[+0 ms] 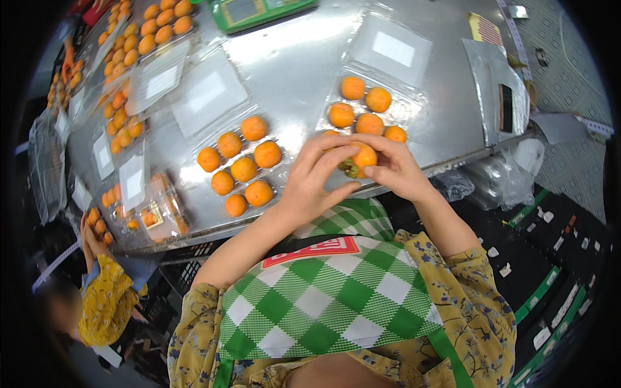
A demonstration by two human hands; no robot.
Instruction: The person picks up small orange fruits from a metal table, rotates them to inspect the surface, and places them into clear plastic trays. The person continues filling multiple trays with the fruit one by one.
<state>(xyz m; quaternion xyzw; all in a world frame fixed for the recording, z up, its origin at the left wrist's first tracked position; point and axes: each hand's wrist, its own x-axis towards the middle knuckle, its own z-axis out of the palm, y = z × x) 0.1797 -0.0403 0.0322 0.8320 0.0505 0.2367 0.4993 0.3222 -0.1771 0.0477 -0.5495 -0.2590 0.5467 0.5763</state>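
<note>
My right hand [401,169] holds an orange persimmon [365,156] between thumb and fingers, its green calyx turned towards my left hand [314,173]. The left fingertips touch the fruit beside the calyx, with the thumb held apart below; whether they grip it is unclear. Just beyond my hands lies an open clear plastic tray [412,107] with several persimmons [369,124] in its hollows. My hands hide its near part. To the left, another open clear tray [281,170] holds several persimmons [244,169].
The steel table [296,72] carries a green scale [262,13] at the back. More filled trays [165,34] and a closed pack [162,208] stand left. A silver pouch [495,92] lies right. A co-worker in a yellow top [107,300] reaches towards fruit at far left.
</note>
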